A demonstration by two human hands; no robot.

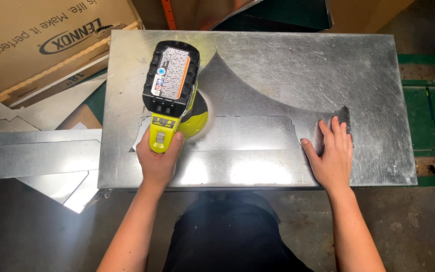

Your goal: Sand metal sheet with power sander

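containers: a flattened brown cardboard box [36, 45] lies at the upper left; nothing shows inside it.
tool: a yellow-green cordless power sander with a black battery pack [172, 93] stands on the left part of a large scratched galvanised steel sheet [303, 65], its pad blurred where it meets the metal.
left hand [158, 158]: closed around the sander's rear handle, fingers wrapped, gripping it from the near side.
right hand [334, 151]: open and flat, fingers spread, pressing on the right end of a cut sheet-metal piece with a curved edge [247, 121] that lies on the big sheet.
relation: the cut piece spans between both hands; the sander sits at its left end.
surroundings: loose sheet-metal offcuts [36, 156] lie left of the sheet.
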